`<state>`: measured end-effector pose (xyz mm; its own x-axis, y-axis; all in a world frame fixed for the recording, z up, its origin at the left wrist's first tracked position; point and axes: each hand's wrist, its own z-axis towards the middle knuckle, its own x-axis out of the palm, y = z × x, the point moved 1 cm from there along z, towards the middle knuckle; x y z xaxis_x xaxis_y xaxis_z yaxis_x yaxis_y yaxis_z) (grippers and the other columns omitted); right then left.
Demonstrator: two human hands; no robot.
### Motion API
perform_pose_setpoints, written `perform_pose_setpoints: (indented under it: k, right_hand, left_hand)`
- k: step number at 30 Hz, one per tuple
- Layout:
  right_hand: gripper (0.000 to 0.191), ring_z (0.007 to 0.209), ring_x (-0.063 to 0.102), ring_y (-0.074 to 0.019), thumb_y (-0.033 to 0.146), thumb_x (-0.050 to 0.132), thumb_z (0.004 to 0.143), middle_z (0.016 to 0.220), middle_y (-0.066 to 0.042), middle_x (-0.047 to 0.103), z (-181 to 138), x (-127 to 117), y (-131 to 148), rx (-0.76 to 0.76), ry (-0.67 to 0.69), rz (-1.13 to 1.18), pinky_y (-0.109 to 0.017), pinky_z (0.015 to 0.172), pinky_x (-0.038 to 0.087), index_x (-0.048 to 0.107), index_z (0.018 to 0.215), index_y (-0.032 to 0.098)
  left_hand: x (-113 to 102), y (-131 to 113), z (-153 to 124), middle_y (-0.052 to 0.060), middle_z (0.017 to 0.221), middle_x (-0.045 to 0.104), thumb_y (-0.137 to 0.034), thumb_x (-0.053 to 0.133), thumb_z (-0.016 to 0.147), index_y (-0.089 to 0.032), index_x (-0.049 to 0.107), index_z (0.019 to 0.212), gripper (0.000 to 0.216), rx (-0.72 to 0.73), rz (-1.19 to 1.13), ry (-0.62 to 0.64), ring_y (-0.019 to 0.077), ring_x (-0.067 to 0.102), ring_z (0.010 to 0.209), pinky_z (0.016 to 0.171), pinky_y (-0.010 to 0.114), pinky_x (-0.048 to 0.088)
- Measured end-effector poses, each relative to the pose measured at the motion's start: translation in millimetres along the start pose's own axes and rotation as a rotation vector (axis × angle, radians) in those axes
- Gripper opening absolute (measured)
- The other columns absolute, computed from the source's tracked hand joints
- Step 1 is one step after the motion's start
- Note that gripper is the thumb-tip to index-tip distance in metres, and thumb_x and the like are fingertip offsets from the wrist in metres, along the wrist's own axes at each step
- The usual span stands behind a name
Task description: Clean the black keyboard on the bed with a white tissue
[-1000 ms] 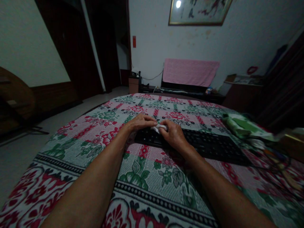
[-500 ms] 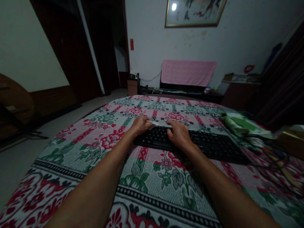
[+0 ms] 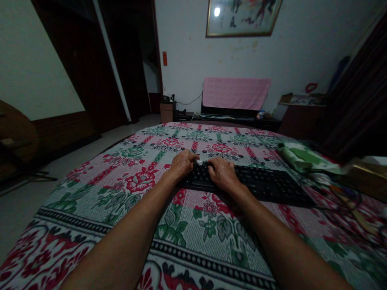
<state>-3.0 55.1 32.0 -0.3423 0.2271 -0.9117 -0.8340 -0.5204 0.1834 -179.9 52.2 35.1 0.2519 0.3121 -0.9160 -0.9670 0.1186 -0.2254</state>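
Note:
A black keyboard [image 3: 266, 183] lies on the flowered cloth, tilted a little with its right end nearer me. My left hand [image 3: 183, 164] is over its left end, fingers closed on a small white wad [image 3: 199, 162] that looks like tissue; most of it is hidden by the fingers. Close beside it, my right hand [image 3: 223, 172] rests across the keyboard, its fingers bent over the far edge and its thumb above the keys. The two hands are only a small gap apart, with the white wad between them.
The flowered tablecloth [image 3: 139, 181] covers the table. To the right are a green and white tissue pack [image 3: 305, 157], tangled dark cables [image 3: 341, 201] and a brown box [image 3: 369, 175]. Beyond the table, a pink towel [image 3: 236, 92] drapes over a screen.
My left hand has moved slightly right, and less of the white wad shows. My right hand has shifted left, closer to it. The view has turned a little.

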Motion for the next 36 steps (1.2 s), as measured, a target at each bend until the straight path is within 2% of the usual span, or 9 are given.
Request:
perform_pose_setpoints:
  k: [3,8,11,14,16,21,28,33,36]
  right_hand:
    - [0.026,0.107,0.052,-0.0230,0.024,0.042,0.088,0.112,-0.008,0.062,-0.6,0.8,0.9,0.005,0.008,0.008,-0.039,0.090,0.031,0.062,0.104,0.021]
    - [0.027,0.108,0.051,-0.0239,0.025,0.042,0.087,0.112,-0.008,0.062,-0.5,0.6,2.2,0.018,0.015,-0.007,-0.039,0.090,0.031,0.062,0.104,0.021]
    - [0.027,0.108,0.052,-0.0239,0.024,0.042,0.087,0.112,-0.008,0.062,-0.5,0.0,2.9,0.021,0.015,-0.002,-0.039,0.090,0.031,0.062,0.104,0.021]
    - [0.027,0.107,0.052,-0.0232,0.025,0.042,0.087,0.112,-0.008,0.062,-0.7,0.4,2.8,0.023,0.015,0.005,-0.038,0.089,0.032,0.062,0.104,0.021]
    - [0.027,0.107,0.052,-0.0231,0.025,0.042,0.087,0.112,-0.008,0.062,-0.8,1.2,2.4,0.026,0.015,0.003,-0.038,0.089,0.032,0.062,0.105,0.021]
    - [0.027,0.108,0.052,-0.0238,0.025,0.042,0.087,0.113,-0.008,0.062,-1.1,2.1,2.2,0.014,-0.001,-0.008,-0.039,0.089,0.033,0.062,0.105,0.021]
    - [0.026,0.106,0.053,-0.0236,0.031,0.043,0.089,0.111,-0.008,0.063,-2.0,-1.3,3.6,0.009,0.011,0.015,-0.039,0.088,0.033,0.063,0.101,0.021]
    - [0.027,0.106,0.053,-0.0236,0.034,0.042,0.090,0.110,-0.009,0.062,-1.5,-0.5,3.5,0.013,0.009,0.015,-0.040,0.089,0.032,0.063,0.100,0.021]
    - [0.027,0.106,0.052,-0.0239,0.035,0.042,0.091,0.110,-0.009,0.062,-1.5,-0.5,5.1,0.020,0.018,0.012,-0.041,0.089,0.031,0.063,0.099,0.020]
  left_hand:
    - [-0.4,-1.0,-0.7,0.006,0.097,0.059,-0.017,0.044,0.084,-0.031,0.068,0.108,0.037,-0.017,0.040,0.038,0.0206,0.056,0.095,0.081,0.028,0.045]
    - [-4.9,6.0,-1.4,0.008,0.102,0.060,-0.019,0.041,0.086,-0.028,0.066,0.113,0.038,-0.178,0.089,-0.032,0.0214,0.056,0.099,0.085,0.029,0.045]
    - [-2.5,-3.6,-0.9,0.007,0.102,0.060,-0.022,0.040,0.087,-0.030,0.065,0.115,0.039,-0.118,0.067,-0.020,0.0204,0.056,0.098,0.083,0.028,0.045]
    - [-2.1,-14.9,-0.8,0.006,0.100,0.059,-0.021,0.041,0.086,-0.032,0.067,0.110,0.037,-0.042,0.068,0.034,0.0209,0.057,0.097,0.078,0.028,0.046]
    - [-4.9,-16.6,-1.3,0.007,0.099,0.060,-0.020,0.042,0.084,-0.030,0.069,0.106,0.036,-0.056,0.098,0.061,0.0219,0.058,0.096,0.076,0.028,0.046]
    - [-11.5,-5.6,-1.3,0.009,0.100,0.061,-0.019,0.043,0.082,-0.027,0.070,0.104,0.036,-0.194,0.142,0.011,0.0236,0.059,0.097,0.079,0.030,0.047]
    - [-12.5,3.3,2.8,0.003,0.108,0.065,-0.018,0.048,0.080,-0.032,0.069,0.108,0.038,-0.138,0.083,0.080,0.0197,0.059,0.103,0.088,0.026,0.045]
    - [-24.6,22.4,2.7,0.003,0.109,0.069,-0.016,0.053,0.076,-0.030,0.071,0.105,0.037,-0.307,0.071,0.068,0.0207,0.060,0.105,0.091,0.029,0.045]
    - [-28.5,26.4,3.7,0.002,0.110,0.069,-0.016,0.052,0.077,-0.030,0.070,0.106,0.037,-0.322,0.056,0.012,0.0205,0.060,0.105,0.093,0.030,0.045]
